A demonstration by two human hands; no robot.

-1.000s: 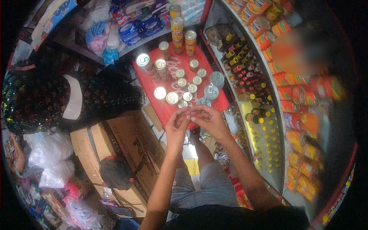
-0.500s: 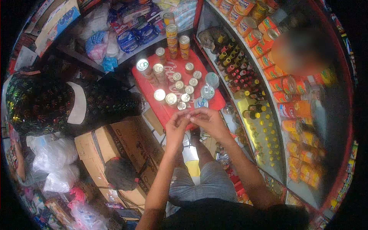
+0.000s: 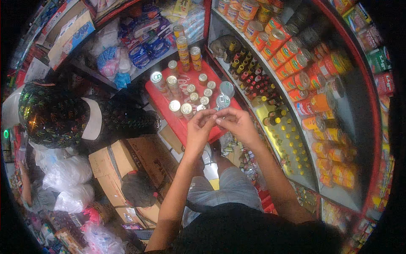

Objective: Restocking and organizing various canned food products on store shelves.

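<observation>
Meeting at the fingertips, the left grip [image 3: 200, 127] and the right grip [image 3: 239, 126] come together in front of the person, thumbs and fingers bent inward; whether anything small is pinched between them, and how tightly they close, cannot be told. Beneath and beyond both grips lies a red rectangular worktop [image 3: 179, 128] with white lettering. Just past the right grip stand two wide, round cans with pale bluish metal tops [image 3: 223, 100], side by side. Just beyond the left grip, small round cans with silver metal lids [image 3: 204, 100] stand in a loose cluster, the nearest partly covered by the fingers in this view; whether it is touched cannot be told. To the left of that cluster are two broader silver-lidded round cans [image 3: 186, 109], close together. Farther beyond the grips, tall stacks of yellow-orange cylindrical cans [image 3: 182, 47] rise at the worktop's far end. To the right of the right grip, dark glass bottles with coloured caps [image 3: 258, 78] stand in rows, with orange labelled cans [image 3: 292, 59] on the shelf past them. Left of the left grip sits a brown cardboard box [image 3: 112, 163].
</observation>
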